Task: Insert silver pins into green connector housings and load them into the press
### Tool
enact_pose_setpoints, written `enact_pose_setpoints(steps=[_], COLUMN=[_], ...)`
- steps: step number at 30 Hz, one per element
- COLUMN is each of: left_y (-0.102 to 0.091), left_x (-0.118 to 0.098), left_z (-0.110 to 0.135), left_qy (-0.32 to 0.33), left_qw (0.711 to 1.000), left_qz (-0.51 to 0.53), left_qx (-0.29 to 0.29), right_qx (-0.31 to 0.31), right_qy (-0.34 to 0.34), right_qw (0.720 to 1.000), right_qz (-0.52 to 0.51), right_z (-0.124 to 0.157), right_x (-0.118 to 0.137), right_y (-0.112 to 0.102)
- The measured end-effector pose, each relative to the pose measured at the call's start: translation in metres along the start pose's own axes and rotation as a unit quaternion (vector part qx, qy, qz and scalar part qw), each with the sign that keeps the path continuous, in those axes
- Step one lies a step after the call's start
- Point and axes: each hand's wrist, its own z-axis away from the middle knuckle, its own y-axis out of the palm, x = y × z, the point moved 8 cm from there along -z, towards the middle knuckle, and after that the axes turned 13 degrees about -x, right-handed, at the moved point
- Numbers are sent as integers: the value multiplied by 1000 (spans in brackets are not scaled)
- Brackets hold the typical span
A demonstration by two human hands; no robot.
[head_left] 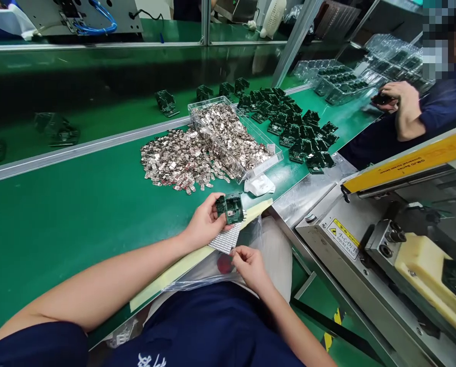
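A dark green moulded plastic housing (231, 209) with a square recess and thin pins along one side is gripped in my left hand (205, 223), thumb in front. Below it, a sheet of small silvery-white squares (226, 240) lies at the bench edge, partly hidden by that hand. My right hand (251, 267) is closed in a pinch at the sheet's lower corner; whatever its fingertips hold is too small to make out. Beyond my hands, a heap of small metal pieces (174, 160) spreads over the green bench, beside a clear plastic tray (264, 164) full of the same pieces.
Several green housings (289, 122) are piled to the right of the tray, and others ride on the dark green conveyor (109, 102). A crumpled white bag (260, 185) touches the tray. At right stands a machine (343, 229); behind it, a co-worker's hands (402, 104) hold a dark part.
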Motion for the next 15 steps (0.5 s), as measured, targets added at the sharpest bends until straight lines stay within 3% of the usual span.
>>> enact_pose_setpoints(steps=[3, 6, 10, 15], left_y=[0, 1, 1, -2], left_x=[2, 1, -6, -11], left_z=[2, 7, 16, 24], left_qy=[11, 48, 105, 147], left_qw=[1000, 999, 994, 988], left_qz=[19, 11, -15, -48], left_qx=[12, 20, 11, -20], right_qx=[-54, -141, -210, -245], right_qy=[-45, -139, -221, -235], right_qw=[997, 980, 951, 940], right_qz=[-13, -35, -54, -40], right_z=[-3, -4, -6, -11], right_x=[34, 77, 108, 108], right_y=[-29, -48, -33, -3])
